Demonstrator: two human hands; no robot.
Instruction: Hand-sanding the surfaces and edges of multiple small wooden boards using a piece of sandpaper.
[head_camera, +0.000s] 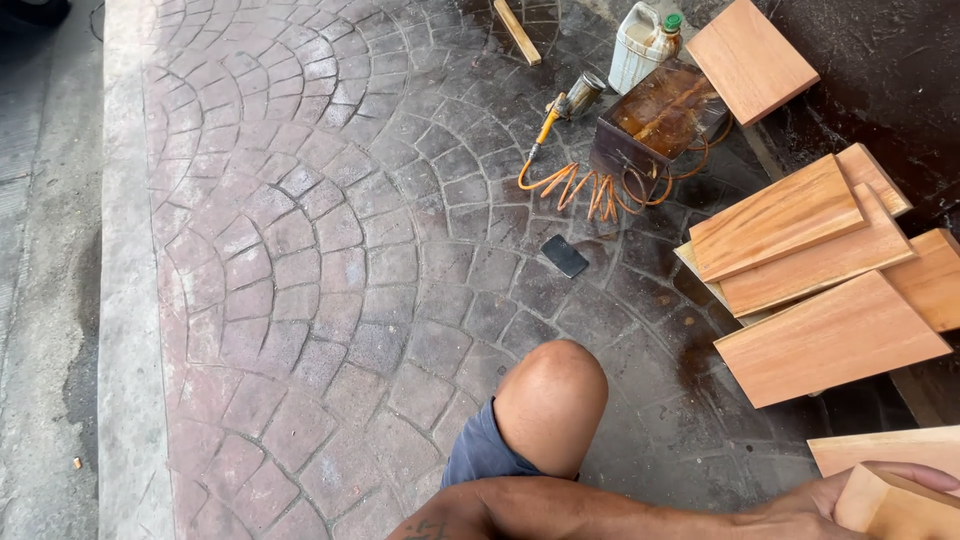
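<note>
1. A forearm lies across the bottom edge, ending in a hand (800, 510) at the lower right corner; which hand it is cannot be told.
2. Its fingers (900, 474) curl pressed together over the top of a pale wooden block (890, 510), gripping it.
3. Just above the fingers rests a light wooden board (880, 447).
4. Left of the hand, a bent bare knee (552, 400) rises over the paved ground (300, 260).
5. Farther beyond the fingers lies a fan of reddish planks (820, 270), then a dark stain tray (655, 120), an orange coiled hose (590, 185) and a white jug (640, 45).
</note>
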